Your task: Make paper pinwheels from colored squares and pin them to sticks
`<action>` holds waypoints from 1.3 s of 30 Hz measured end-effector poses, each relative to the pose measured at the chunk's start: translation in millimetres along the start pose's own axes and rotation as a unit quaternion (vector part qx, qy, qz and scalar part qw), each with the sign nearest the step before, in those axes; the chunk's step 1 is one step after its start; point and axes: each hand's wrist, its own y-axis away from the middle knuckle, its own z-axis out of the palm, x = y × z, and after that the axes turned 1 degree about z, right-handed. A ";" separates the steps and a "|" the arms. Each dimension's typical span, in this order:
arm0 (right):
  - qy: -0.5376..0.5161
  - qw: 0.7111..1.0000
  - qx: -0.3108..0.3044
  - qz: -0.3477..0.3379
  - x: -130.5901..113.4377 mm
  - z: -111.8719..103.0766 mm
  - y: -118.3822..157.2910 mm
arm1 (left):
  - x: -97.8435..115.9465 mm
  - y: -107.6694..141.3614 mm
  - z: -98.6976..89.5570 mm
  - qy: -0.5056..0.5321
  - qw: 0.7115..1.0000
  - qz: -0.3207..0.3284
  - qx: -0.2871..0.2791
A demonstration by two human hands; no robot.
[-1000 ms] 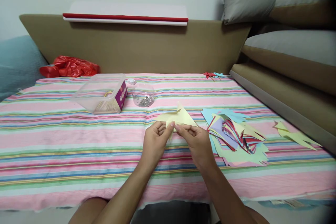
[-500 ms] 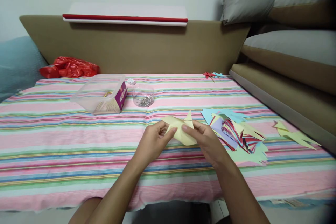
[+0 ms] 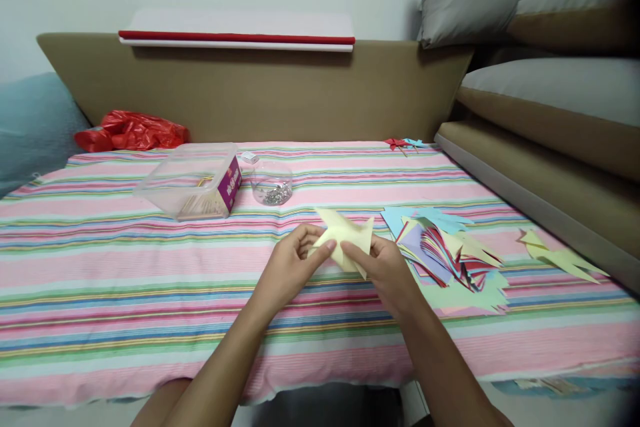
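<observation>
A pale yellow paper pinwheel (image 3: 345,230) with pointed corners is held up over the striped cloth, between both hands. My left hand (image 3: 295,257) grips its left side, thumb on the front and fingers curled behind. My right hand (image 3: 385,267) pinches its right side, with the thumb pressed near the middle of the paper. Parts of the fingers are hidden behind the sheet. Right of my hands lies a pile of cut coloured paper (image 3: 425,253). A separate yellow cut paper (image 3: 560,257) rests farther right.
A clear plastic tub (image 3: 165,180) holding thin sticks stands at left, beside a round clear container (image 3: 271,185) of small metal pieces. Red and blue pinwheels (image 3: 397,145) lie at the back. A red plastic bag (image 3: 135,131) is at back left; stacked cushions (image 3: 545,147) border the right.
The yellow paper has been turned in my hands, so its points now face other ways. My right thumb has shifted slightly left and down on it.
</observation>
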 end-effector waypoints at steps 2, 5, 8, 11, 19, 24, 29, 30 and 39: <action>-0.083 0.996 0.042 -0.014 4.3 6.4 -1.5 | -0.5 0.4 7.6 0.073 0.996 -0.021 0.038; -0.166 0.984 0.063 -0.026 9.3 16.9 -2.6 | -2.4 3.3 23.3 0.131 0.987 -0.055 0.072; -0.197 0.978 0.063 -0.028 11.5 26.9 -1.3 | -5.0 5.9 37.2 0.162 0.981 -0.047 0.092; -0.226 0.971 0.066 -0.035 11.5 35.3 1.0 | -7.5 5.9 41.7 0.181 0.977 -0.019 0.108; -0.253 0.967 0.036 -0.015 14.5 45.1 5.0 | -6.9 3.8 33.9 0.177 0.962 -0.038 0.204; -0.214 0.975 0.060 -0.016 19.6 44.2 3.8 | -6.8 4.3 34.4 0.173 0.964 -0.042 0.199; -0.197 0.978 0.062 -0.027 21.5 42.4 3.8 | -6.9 4.1 33.3 0.175 0.963 -0.045 0.198; -0.196 0.978 0.063 -0.030 21.6 42.3 3.9 | -6.8 4.1 33.2 0.176 0.963 -0.045 0.197; -0.167 0.982 0.084 -0.035 22.4 43.0 4.7 | -11.7 4.5 33.5 0.160 0.967 -0.029 0.197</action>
